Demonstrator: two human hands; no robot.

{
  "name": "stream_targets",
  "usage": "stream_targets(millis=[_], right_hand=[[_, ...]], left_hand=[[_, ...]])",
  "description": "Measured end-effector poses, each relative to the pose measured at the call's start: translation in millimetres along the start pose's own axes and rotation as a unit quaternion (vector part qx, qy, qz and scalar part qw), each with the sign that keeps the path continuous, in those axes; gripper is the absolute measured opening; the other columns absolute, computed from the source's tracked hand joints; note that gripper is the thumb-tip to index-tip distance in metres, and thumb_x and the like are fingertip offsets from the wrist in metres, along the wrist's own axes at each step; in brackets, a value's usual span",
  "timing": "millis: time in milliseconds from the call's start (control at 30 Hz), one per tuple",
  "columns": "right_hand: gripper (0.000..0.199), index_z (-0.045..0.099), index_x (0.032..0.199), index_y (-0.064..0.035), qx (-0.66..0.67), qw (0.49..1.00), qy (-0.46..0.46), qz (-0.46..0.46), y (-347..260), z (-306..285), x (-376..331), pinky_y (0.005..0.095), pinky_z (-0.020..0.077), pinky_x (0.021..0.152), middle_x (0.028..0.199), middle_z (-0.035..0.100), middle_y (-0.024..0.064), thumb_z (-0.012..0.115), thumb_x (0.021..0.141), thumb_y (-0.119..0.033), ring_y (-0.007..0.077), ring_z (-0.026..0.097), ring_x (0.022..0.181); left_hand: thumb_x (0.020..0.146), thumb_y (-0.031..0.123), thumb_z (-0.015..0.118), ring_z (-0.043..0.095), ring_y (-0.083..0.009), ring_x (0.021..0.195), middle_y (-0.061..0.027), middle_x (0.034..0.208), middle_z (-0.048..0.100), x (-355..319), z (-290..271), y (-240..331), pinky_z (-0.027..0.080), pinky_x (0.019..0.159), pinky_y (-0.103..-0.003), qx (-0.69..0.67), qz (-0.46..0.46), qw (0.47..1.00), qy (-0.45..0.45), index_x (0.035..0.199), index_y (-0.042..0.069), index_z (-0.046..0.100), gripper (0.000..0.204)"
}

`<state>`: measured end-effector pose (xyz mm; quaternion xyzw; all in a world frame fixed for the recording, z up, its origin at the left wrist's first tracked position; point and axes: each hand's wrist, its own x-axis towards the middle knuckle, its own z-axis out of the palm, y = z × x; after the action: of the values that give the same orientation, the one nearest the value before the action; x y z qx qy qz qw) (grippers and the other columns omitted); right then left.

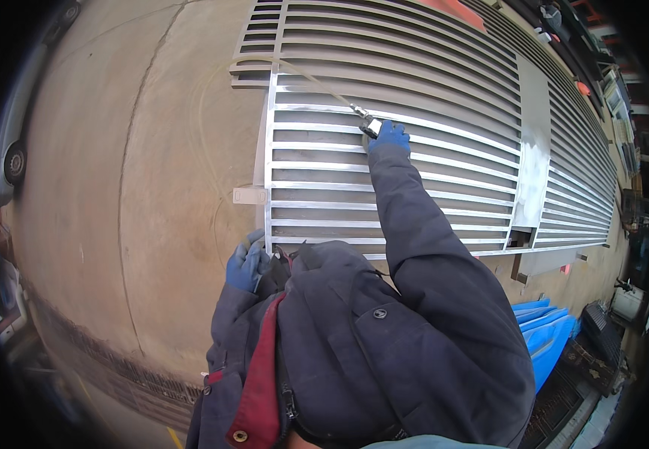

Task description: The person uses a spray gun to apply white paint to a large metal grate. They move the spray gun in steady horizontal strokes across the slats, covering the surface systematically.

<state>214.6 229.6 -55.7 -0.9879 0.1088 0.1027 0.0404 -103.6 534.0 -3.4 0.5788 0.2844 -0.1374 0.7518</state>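
Observation:
My right hand (pixel 393 136), in a blue glove, is closed round a small air sander (pixel 372 126) with a metal hose fitting. The sander is over the slats of a metal slatted panel (pixel 317 166), and its underside is mostly hidden. A pale, see-through air hose (pixel 313 78) runs from it across the panel to the left. Bright bare metal shows on the nearer slats, while the farther ones look dull grey. Beside the panel's near left corner is my gloved left hand (pixel 247 263), its fingers apart and nothing visible in them.
The hose loops over the concrete floor at left. A small metal plate (pixel 250 196) sticks out from the panel's left edge. Blue sheeting (pixel 543 335) lies at lower right. Vehicles stand along the left rim, and a floor grating (pixel 126 365) crosses the lower left.

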Motion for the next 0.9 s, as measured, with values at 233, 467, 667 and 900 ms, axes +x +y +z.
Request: stream_targets(millis=[233, 467, 667, 900], right_hand=[[0.053, 0.059, 0.131, -0.0092, 0.03, 0.997, -0.019, 0.065, 38.1, -17.1, 18.6, 0.0519, 0.0538, 0.097, 0.126, 0.06, 0.0253, 0.07, 0.093, -0.044, 0.0451, 0.062, 0.118], [0.05, 0.058, 0.132, -0.012, 0.001, 0.999, -0.011, 0.034, 23.4, 2.6, 14.9, 0.0522, 0.0547, 0.099, 0.132, 0.057, 0.0227, 0.073, 0.091, -0.036, 0.0438, 0.06, 0.123], [0.065, 0.062, 0.128, -0.0077, 0.02, 0.997, 0.011, 0.075, 78.7, -22.5, 33.5, 0.0533, 0.0546, 0.094, 0.124, 0.059, 0.024, 0.064, 0.094, -0.063, 0.0433, 0.063, 0.117], [0.038, 0.063, 0.122, -0.0102, 0.02, 0.997, 0.036, -0.063, 15.8, 9.2, 2.6, 0.0504, 0.0591, 0.088, 0.123, 0.058, 0.0206, 0.072, 0.091, -0.029, 0.0381, 0.063, 0.114]], left_hand=[[0.111, 0.026, 0.049, 0.05, -0.0034, 0.061, 0.0014, 0.081, 0.063, 1.6, -7.8, -17.9, 0.043, 0.056, -0.019, 0.02, -0.001, 1.0, -0.002, 0.147, 0.006, 0.053, 0.042], [0.11, 0.02, 0.052, 0.05, -0.0015, 0.07, 0.004, 0.083, 0.057, 8.2, 1.8, -1.3, 0.037, 0.06, -0.017, 0.001, -0.025, 0.999, -0.032, 0.149, 0.007, 0.05, 0.041], [0.11, 0.025, 0.049, 0.05, -0.0036, 0.061, 0.0016, 0.08, 0.062, 9.1, 6.0, -9.4, 0.042, 0.055, -0.019, 0.062, -0.012, 0.998, -0.015, 0.146, 0.008, 0.055, 0.039], [0.111, 0.024, 0.05, 0.052, -0.0045, 0.062, 0.0008, 0.08, 0.063, 27.6, 32.8, -1.6, 0.043, 0.056, -0.02, 0.061, -0.015, 0.997, -0.037, 0.142, 0.007, 0.057, 0.036]])
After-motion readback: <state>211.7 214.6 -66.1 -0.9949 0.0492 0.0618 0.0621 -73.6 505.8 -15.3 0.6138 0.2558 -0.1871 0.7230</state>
